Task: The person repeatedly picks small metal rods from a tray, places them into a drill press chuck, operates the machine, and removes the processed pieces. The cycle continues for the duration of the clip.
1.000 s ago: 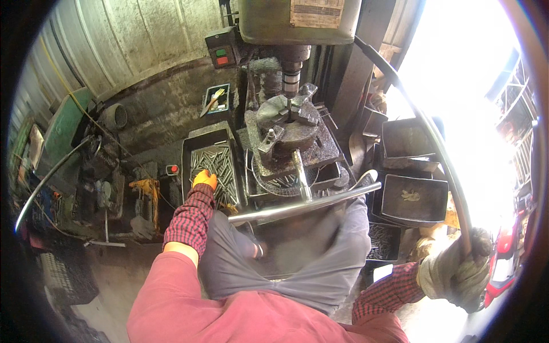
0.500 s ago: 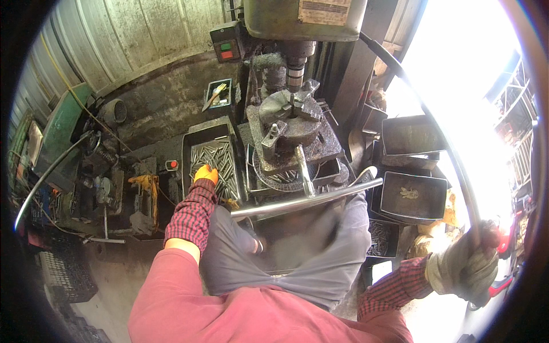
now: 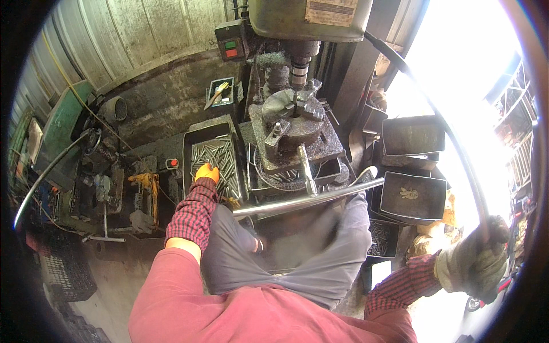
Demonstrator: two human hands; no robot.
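Observation:
My left hand [image 3: 207, 172], in an orange-yellow glove, is in the tray [image 3: 187, 150] of short metal pins [image 3: 227, 167]. Its fingers are bent together over the pins; whatever they pinch is hidden. Far to the right, my right hand [image 3: 477, 260], in a grey work glove, is wrapped round the end of a long curved lever [image 3: 457, 146] that runs up to the drill press head [image 3: 309, 20]. Below the drill chuck [image 3: 299, 73], a round jawed chuck [image 3: 293, 112] is clamped on the machine table [image 3: 313, 154].
A shiny metal bar [image 3: 309, 201] crosses above my knees. Dark trays [image 3: 413, 136] are stacked on the right, one holding a glove [image 3: 409, 194]. A switch box [image 3: 230, 43] and a small bin with a brush [image 3: 219, 93] stand behind. Another machine [image 3: 103, 188] is at left.
My right hand has shifted a little to the right with the lever end. My left hand stays at the pins, its fingers slightly changed. The whole view has moved slightly.

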